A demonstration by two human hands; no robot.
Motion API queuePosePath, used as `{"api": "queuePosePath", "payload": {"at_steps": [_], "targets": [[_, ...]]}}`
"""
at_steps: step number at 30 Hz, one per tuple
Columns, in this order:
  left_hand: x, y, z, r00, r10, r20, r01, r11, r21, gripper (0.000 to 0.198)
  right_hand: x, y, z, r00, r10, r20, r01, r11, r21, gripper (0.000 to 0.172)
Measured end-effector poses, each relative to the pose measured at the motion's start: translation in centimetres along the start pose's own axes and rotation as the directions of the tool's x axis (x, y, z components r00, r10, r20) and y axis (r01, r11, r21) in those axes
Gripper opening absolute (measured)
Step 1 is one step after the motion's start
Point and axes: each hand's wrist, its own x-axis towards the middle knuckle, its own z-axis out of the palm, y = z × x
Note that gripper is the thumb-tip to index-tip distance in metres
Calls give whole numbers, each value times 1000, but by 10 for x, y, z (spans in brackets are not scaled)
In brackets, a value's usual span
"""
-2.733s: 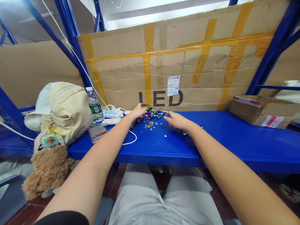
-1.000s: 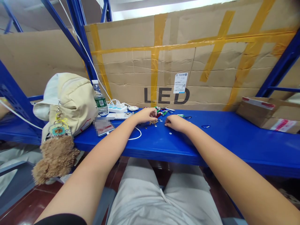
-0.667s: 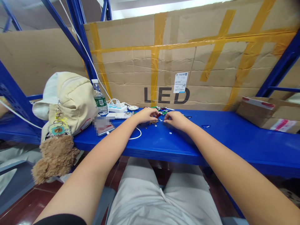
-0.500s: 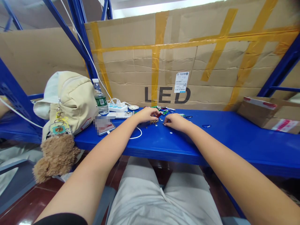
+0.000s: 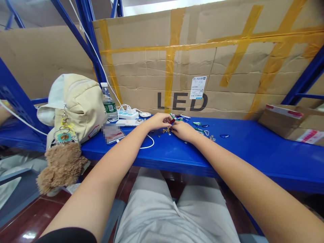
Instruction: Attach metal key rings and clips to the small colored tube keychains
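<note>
Compared with the earlier frame, both of the person's hands are closing in on each other over the small parts, and I am seeing the fingertips nearly touching. The left hand (image 5: 158, 121) is curling down from the left and the right hand (image 5: 183, 131) is reaching in from the right, both resting low on the blue steel shelf (image 5: 253, 150). I cannot tell whether either hand is gripping anything, because the fingers are hiding what lies under them. A small red-and-dark cylinder (image 5: 172, 120) is sitting right at the fingertips, with tiny metal discs (image 5: 165, 130) scattered just below it and a bunch of coloured slim cylinders (image 5: 178, 116) lying just behind. Green and blue carabiner clips (image 5: 199, 124) are lying further right. I am judging all these pieces to be light, stiff and likely to skitter on the smooth painted steel, so I would be taking the cylinders by their shafts with a fingertip pinch, and sliding the discs to the shelf edge rather than picking at them. A cream bag (image 5: 76, 108) is sitting well to the left.
</note>
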Motion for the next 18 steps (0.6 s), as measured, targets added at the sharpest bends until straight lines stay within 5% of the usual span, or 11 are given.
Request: {"api": "queuePosePath", "payload": {"at_steps": [18], "targets": [[0,-5,1,1000,6,12,-6,1000,0,24,0,2,5,986,154,-59,-125,929,349,11]]}}
